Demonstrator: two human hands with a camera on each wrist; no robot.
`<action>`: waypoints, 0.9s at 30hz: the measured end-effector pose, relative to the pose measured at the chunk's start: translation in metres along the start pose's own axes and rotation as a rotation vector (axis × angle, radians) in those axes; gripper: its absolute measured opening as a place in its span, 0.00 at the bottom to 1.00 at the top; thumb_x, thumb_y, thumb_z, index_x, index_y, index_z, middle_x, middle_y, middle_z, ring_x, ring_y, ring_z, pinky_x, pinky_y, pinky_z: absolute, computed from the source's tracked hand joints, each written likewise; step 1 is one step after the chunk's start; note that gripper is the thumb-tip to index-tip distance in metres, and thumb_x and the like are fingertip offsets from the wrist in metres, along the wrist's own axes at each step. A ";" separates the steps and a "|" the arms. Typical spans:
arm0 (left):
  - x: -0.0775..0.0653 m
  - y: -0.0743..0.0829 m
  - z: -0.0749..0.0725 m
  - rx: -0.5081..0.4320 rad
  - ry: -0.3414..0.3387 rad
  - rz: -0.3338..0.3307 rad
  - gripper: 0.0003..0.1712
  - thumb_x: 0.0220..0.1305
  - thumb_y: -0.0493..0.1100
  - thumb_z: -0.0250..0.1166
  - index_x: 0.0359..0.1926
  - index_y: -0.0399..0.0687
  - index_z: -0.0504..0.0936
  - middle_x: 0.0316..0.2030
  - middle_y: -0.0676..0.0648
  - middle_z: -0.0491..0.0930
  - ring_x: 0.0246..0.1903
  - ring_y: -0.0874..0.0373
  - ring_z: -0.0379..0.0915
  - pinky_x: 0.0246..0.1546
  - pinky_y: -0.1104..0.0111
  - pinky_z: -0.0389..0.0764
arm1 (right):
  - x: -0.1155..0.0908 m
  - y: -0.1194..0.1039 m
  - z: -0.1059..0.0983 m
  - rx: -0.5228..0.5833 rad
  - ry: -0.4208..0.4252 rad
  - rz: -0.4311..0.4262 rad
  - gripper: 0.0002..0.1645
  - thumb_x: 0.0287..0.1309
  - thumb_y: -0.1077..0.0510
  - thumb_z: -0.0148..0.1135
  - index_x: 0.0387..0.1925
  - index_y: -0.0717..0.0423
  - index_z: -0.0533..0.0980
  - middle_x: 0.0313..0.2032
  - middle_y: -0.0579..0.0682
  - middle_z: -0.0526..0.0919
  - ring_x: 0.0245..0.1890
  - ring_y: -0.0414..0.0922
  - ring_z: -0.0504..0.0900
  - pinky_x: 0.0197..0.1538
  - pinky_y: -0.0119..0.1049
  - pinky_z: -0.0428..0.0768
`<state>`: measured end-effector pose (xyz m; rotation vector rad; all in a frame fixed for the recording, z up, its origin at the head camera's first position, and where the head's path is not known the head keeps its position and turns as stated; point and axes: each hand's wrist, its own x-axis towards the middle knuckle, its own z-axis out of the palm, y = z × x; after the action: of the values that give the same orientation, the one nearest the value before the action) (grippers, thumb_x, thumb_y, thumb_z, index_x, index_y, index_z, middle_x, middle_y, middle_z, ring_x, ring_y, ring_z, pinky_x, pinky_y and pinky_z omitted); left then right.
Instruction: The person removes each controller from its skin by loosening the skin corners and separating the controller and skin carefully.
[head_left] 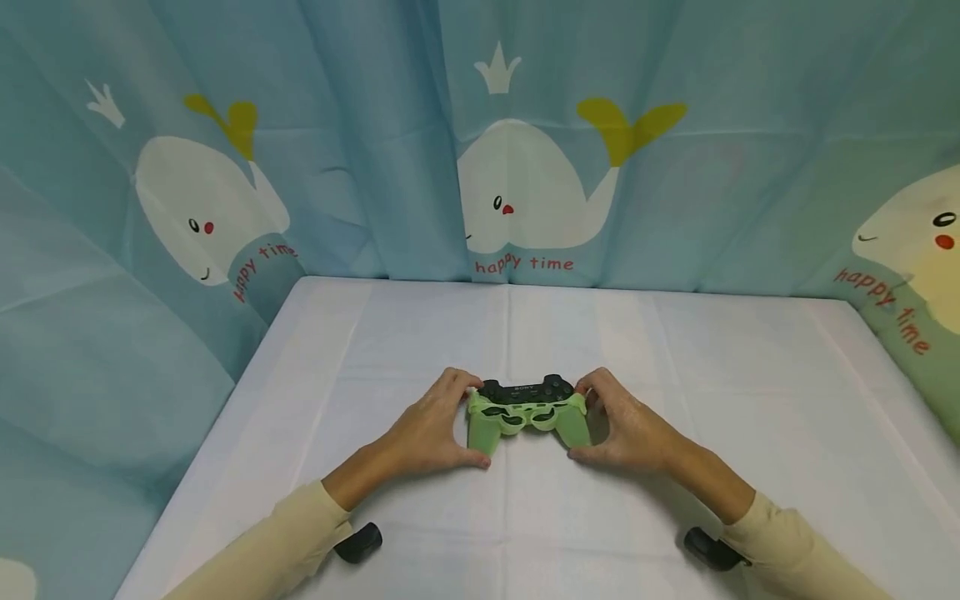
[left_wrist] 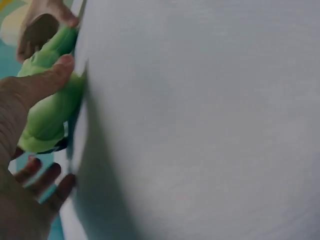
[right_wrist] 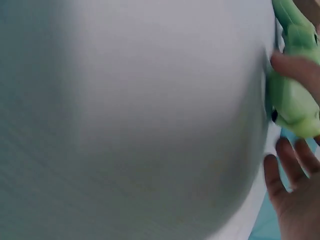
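Note:
In the head view a black game controller (head_left: 525, 392) marked SONY lies at the middle of the table, its lower part and both grips inside a light green cover (head_left: 573, 425). The upper black edge shows bare above the cover. My left hand (head_left: 427, 429) holds its left end, thumb at the grip's tip and forefinger at the top corner. At the right end my right hand (head_left: 630, 425) pinches it the same way. In the left wrist view the thumb presses the green cover (left_wrist: 45, 117) while other fingers stand spread. The right wrist view shows the green cover (right_wrist: 292, 97) under the thumb.
A white cloth (head_left: 420, 333) covers the table. Blue curtains (head_left: 375, 167) printed with whales hang along its back and sides. Near the sleeves, a dark device (head_left: 360, 543) is by the left wrist and another dark device (head_left: 712, 550) by the right.

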<state>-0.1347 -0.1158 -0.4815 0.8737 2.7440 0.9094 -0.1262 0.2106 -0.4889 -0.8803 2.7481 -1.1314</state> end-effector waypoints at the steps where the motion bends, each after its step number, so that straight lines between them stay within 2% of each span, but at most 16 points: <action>1: -0.001 0.000 0.001 -0.002 0.004 0.008 0.54 0.44 0.59 0.84 0.69 0.53 0.66 0.62 0.51 0.66 0.58 0.56 0.70 0.48 0.54 0.78 | 0.000 0.000 0.001 -0.021 0.009 -0.009 0.47 0.38 0.53 0.87 0.56 0.47 0.66 0.50 0.42 0.71 0.48 0.42 0.75 0.47 0.43 0.79; 2: -0.003 0.001 0.002 0.000 0.014 0.016 0.55 0.45 0.58 0.83 0.71 0.51 0.66 0.65 0.51 0.64 0.60 0.54 0.70 0.50 0.54 0.78 | 0.000 -0.001 0.001 -0.037 0.015 -0.015 0.47 0.38 0.53 0.87 0.58 0.47 0.66 0.53 0.42 0.69 0.50 0.43 0.74 0.49 0.44 0.78; 4: -0.004 0.002 0.005 0.014 0.045 0.042 0.54 0.47 0.55 0.82 0.72 0.46 0.67 0.66 0.50 0.64 0.55 0.55 0.74 0.48 0.56 0.79 | 0.001 -0.002 0.002 -0.037 0.014 -0.020 0.47 0.38 0.54 0.87 0.59 0.47 0.67 0.54 0.41 0.67 0.51 0.42 0.74 0.49 0.45 0.78; 7: -0.006 0.004 0.008 0.058 0.129 0.069 0.48 0.45 0.52 0.81 0.67 0.43 0.73 0.59 0.50 0.70 0.40 0.58 0.76 0.37 0.62 0.79 | 0.004 -0.003 0.001 0.019 -0.022 0.002 0.45 0.37 0.55 0.88 0.54 0.46 0.67 0.49 0.40 0.72 0.45 0.42 0.76 0.46 0.41 0.79; 10: -0.005 0.004 0.008 0.070 0.185 0.094 0.43 0.42 0.51 0.82 0.59 0.42 0.75 0.49 0.52 0.72 0.35 0.60 0.74 0.34 0.66 0.78 | 0.006 -0.003 0.000 0.098 -0.056 0.023 0.45 0.35 0.56 0.89 0.49 0.46 0.65 0.40 0.43 0.73 0.36 0.42 0.76 0.39 0.36 0.78; 16: -0.001 0.002 0.005 0.073 0.183 0.115 0.33 0.38 0.53 0.83 0.39 0.48 0.73 0.32 0.55 0.72 0.27 0.64 0.69 0.26 0.70 0.72 | 0.006 -0.001 0.004 0.193 -0.075 -0.017 0.43 0.37 0.58 0.88 0.43 0.50 0.61 0.32 0.49 0.68 0.28 0.43 0.72 0.31 0.34 0.75; 21: 0.001 -0.002 0.007 0.028 0.177 0.089 0.26 0.40 0.49 0.82 0.28 0.50 0.70 0.24 0.56 0.71 0.25 0.65 0.69 0.25 0.71 0.71 | 0.003 -0.001 0.006 0.188 -0.061 -0.013 0.41 0.42 0.55 0.86 0.45 0.50 0.61 0.27 0.48 0.70 0.25 0.41 0.72 0.29 0.33 0.75; 24: 0.002 -0.003 0.009 0.050 0.196 0.080 0.26 0.42 0.48 0.81 0.33 0.49 0.71 0.30 0.54 0.72 0.29 0.62 0.69 0.29 0.68 0.74 | 0.002 -0.001 0.006 0.158 -0.031 0.000 0.41 0.42 0.53 0.87 0.46 0.48 0.62 0.27 0.48 0.71 0.26 0.41 0.73 0.30 0.34 0.75; 27: 0.002 -0.003 0.012 0.077 0.214 0.066 0.37 0.42 0.50 0.82 0.50 0.44 0.72 0.46 0.48 0.74 0.43 0.56 0.72 0.38 0.62 0.80 | -0.001 0.000 0.007 0.132 -0.016 0.023 0.43 0.40 0.51 0.87 0.48 0.46 0.63 0.31 0.47 0.72 0.29 0.41 0.73 0.33 0.34 0.75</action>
<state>-0.1344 -0.1103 -0.4923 0.9355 2.9659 0.9669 -0.1240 0.2064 -0.4938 -0.8355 2.6278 -1.2778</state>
